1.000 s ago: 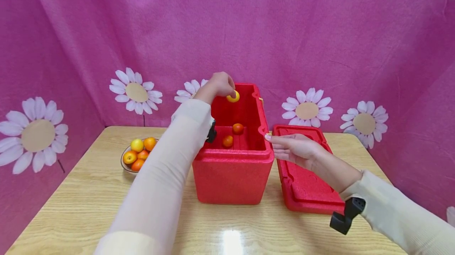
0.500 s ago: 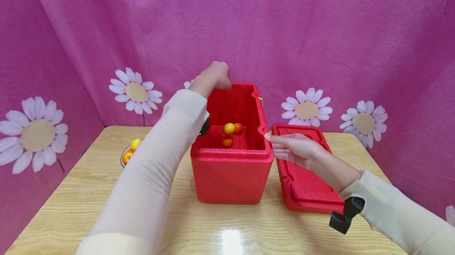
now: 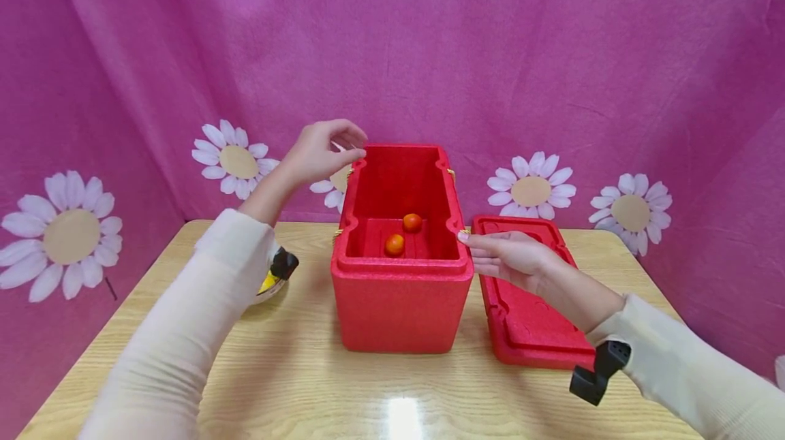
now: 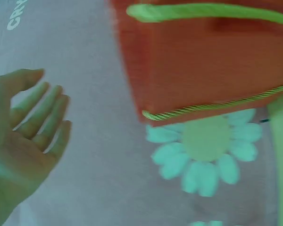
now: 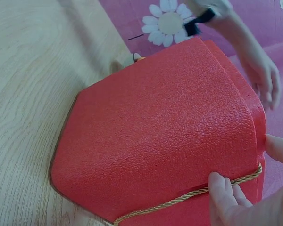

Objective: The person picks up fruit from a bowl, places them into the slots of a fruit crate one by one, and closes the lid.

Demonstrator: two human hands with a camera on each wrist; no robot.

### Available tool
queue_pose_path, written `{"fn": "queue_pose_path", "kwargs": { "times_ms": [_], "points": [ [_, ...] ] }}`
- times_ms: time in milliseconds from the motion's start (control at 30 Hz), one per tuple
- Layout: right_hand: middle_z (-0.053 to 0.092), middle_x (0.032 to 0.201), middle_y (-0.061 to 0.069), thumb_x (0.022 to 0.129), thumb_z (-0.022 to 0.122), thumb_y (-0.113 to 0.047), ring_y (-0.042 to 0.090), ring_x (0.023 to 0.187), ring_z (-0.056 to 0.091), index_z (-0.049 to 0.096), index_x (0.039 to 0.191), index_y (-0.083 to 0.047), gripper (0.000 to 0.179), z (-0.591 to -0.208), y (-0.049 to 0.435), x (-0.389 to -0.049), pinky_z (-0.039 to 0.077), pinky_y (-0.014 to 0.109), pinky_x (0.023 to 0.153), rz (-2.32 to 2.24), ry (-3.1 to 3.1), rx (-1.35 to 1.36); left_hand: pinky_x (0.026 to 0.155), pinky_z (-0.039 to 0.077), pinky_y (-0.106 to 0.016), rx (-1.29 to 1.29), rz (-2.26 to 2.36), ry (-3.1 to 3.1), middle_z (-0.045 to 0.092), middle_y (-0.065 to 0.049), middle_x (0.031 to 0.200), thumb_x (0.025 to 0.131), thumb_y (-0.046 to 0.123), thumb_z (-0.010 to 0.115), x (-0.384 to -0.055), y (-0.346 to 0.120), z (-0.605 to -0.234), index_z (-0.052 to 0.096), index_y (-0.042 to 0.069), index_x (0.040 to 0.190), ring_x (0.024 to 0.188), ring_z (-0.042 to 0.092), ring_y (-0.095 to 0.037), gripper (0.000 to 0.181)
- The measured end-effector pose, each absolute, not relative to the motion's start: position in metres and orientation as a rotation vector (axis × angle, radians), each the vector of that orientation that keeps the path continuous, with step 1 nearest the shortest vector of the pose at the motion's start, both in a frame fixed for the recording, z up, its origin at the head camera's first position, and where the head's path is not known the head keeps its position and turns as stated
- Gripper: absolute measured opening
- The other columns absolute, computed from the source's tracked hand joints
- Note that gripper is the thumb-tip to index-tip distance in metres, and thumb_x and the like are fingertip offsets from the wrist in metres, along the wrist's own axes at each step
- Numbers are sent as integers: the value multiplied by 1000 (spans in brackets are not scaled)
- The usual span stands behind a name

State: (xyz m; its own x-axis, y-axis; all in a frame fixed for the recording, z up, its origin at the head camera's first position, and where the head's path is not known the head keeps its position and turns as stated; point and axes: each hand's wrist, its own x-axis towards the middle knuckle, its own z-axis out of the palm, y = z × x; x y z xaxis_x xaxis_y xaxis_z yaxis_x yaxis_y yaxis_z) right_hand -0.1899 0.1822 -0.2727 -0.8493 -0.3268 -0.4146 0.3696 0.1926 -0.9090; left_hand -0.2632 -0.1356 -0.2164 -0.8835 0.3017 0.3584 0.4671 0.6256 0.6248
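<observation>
My left hand (image 3: 321,150) is in the air beside the far left rim of a red foam box (image 3: 401,314), holding nothing. In the left wrist view its fingers (image 4: 49,110) spread loosely, apart from the box. My right hand (image 3: 512,256) holds the right wall of the box, thumb on the rim and fingers along the outside. The right wrist view has these fingers (image 5: 221,193) across a gold twisted cord (image 5: 179,197). Two small round orange-red fruits, a nearer one (image 3: 394,244) and a farther one (image 3: 412,223), lie on the box floor.
A red lid (image 3: 540,317) lies on the wooden table (image 3: 306,385) right of the box. Left of it, a bowl (image 3: 266,295) with yellow fruit (image 3: 268,282) is mostly hidden behind my left sleeve and wrist camera. Pink flowered cloth (image 3: 392,52) hangs behind.
My left hand has let go of a yellow fruit into the box and moved left, out over the rim. That fruit is now out of sight. My right hand stays put.
</observation>
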Motion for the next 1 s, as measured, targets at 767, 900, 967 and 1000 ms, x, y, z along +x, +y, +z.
{"fn": "queue_pose_path", "kwargs": {
  "times_ms": [767,900,967,1000],
  "points": [
    [70,93,-8,93,60,-34,4,87,70,34,144,5,69,-272,183,-190,55,23,87,-1691,1960,38,93,41,-27,-401,-1183,-2498,68,-14,112,87,15,69,-199,-244,-345,65,5,112,99,54,3,28],
    [69,92,-9,94,59,-34,3,86,70,32,145,5,69,-273,182,-190,56,22,86,-1689,1965,37,88,42,-24,-380,-1124,-2500,68,-12,107,85,12,71,-191,-254,-355,64,4,113,95,56,2,30],
    [69,91,-9,94,59,-33,3,86,70,33,145,5,69,-273,182,-190,56,21,84,-1694,1961,35,88,43,-25,-367,-1086,-2517,68,-14,107,84,12,71,-186,-259,-360,63,4,114,95,57,-6,32],
    [70,91,-9,94,59,-33,3,86,70,33,144,6,68,-274,182,-190,56,21,84,-1698,1955,34,87,43,-26,-367,-1073,-2521,68,-15,107,84,12,71,-184,-261,-362,63,3,115,96,57,-9,33]
  ]
}}
